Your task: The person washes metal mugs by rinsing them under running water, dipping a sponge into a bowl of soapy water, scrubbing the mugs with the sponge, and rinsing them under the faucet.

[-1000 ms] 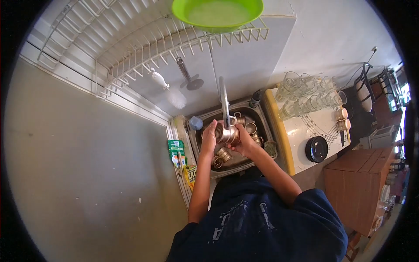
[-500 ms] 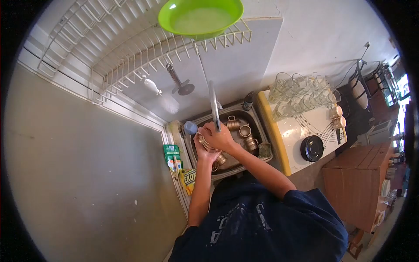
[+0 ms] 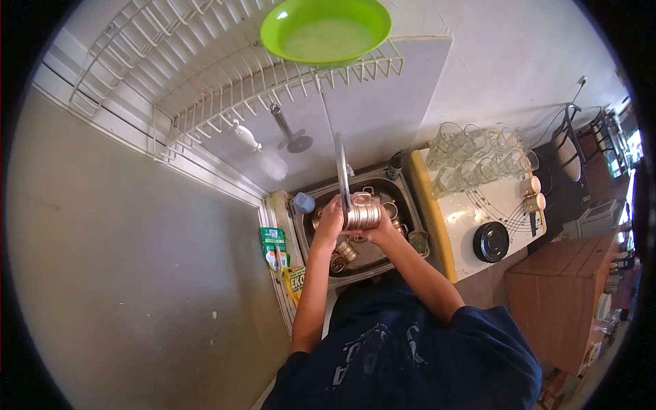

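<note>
Under the tap [image 3: 342,167], a ribbed, bronze-coloured mug [image 3: 362,216] lies on its side between my two hands, above the sink. My left hand [image 3: 330,224] is closed round its left end. At the right end, my right hand [image 3: 380,227] grips the mug, its fingers partly hidden beneath it. Several similar mugs lie in the sink basin [image 3: 372,263], among them one [image 3: 347,251] just below my hands and others partly covered by my right hand. Whether water runs from the tap I cannot make out.
Many glass mugs [image 3: 471,164] stand on the counter [image 3: 454,225] to the right, with a black round container [image 3: 490,242] and two cups. A blue cup [image 3: 303,203] and detergent packets [image 3: 273,247] sit left of the sink. Above hangs a wire rack [image 3: 239,96] bearing a green bowl [image 3: 326,34].
My hands have moved slightly right and apart, and the mug between them, mostly covered before, now shows lying sideways under the tap. The whole view has shifted a little.
</note>
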Demonstrator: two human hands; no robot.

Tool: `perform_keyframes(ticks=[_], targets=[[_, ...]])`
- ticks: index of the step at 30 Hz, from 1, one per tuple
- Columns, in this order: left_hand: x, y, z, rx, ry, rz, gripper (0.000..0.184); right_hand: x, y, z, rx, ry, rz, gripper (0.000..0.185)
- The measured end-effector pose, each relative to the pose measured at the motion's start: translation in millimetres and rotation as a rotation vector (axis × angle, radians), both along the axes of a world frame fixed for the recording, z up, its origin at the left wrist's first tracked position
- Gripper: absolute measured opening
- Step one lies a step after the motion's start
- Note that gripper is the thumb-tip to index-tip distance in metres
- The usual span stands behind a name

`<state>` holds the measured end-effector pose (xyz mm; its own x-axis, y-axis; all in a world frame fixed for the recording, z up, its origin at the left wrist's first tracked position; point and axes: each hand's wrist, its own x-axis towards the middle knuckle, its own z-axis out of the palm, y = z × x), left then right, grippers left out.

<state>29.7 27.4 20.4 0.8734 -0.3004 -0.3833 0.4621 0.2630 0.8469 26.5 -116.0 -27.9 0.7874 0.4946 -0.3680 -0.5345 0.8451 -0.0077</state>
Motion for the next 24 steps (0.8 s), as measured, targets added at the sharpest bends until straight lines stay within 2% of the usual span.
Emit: perform_keyframes(ticks=[2, 3, 4, 6, 8, 10, 12, 14, 15, 16, 19, 21, 23, 24], targets=[[4.2, -2.1, -2.5, 0.021, -0.050, -0.011, 0.045, -5.8, -6.8, 15.1, -0.124, 0.023, -0.023, 0.033], [3.9, -0.6, -3.8, -0.055, 0.098, -0.001, 0.046, -0.3, -8.1, -1.8, -0.294, 0.046, -0.051, 0.036], [3.2, -0.3, -2.1, -0.130, 0.248, 0.010, 0.048, 0.4, -8.6, 6.7, -0.291, 0.046, -0.055, 0.036], [7.4, 0.4, -22.0, -0.153, 0.291, 0.046, 0.051, 1.9, -6.5, 36.0, -0.672, -0.152, -0.055, 0.038], [8.4, 2.5, -34.7, -0.406, 0.538, 0.248, 0.051, 6.2, -0.2, 49.8, -0.742, -0.170, -0.032, 0.041], [1.7, -1.7, -38.5, -0.461, 0.574, 0.306, 0.052, 12.0, 6.8, 65.2, -0.806, -0.269, 0.059, 0.047], [-6.1, -2.8, -38.7, -0.549, 0.424, 0.472, 0.055, 29.4, 12.6, 39.0, -0.699, -0.272, 0.063, 0.050], [-8.9, 4.4, -50.1, -0.589, 0.322, 0.426, 0.058, 42.9, 18.0, 38.3, -0.359, 0.058, 0.049, 0.051], [-10.5, 7.9, -55.6, -0.548, 0.257, 0.495, 0.060, 47.3, 24.4, 30.7, -0.264, 0.088, -0.073, 0.051], [-11.8, 10.9, -55.9, -0.507, 0.190, 0.564, 0.063, 51.9, 28.2, 19.6, -0.259, 0.085, -0.069, 0.051], [-18.0, 19.0, -53.9, -0.524, 0.156, 0.661, 0.065, 61.0, 35.9, -8.1, 0.113, 0.203, -0.125, 0.039], [-20.5, 25.2, -59.4, -0.525, 0.155, 0.756, 0.064, 63.2, 42.7, -16.9, 0.205, 0.210, -0.149, 0.038], [-28.5, 30.5, -57.9, -0.535, 0.086, 0.733, 0.060, 66.0, 49.8, -19.4, 0.378, 0.245, -0.223, 0.034], [-30.1, 31.5, -57.1, -0.543, 0.018, 0.698, 0.056, 68.2, 51.3, -20.3, 0.377, 0.244, -0.218, 0.034]])
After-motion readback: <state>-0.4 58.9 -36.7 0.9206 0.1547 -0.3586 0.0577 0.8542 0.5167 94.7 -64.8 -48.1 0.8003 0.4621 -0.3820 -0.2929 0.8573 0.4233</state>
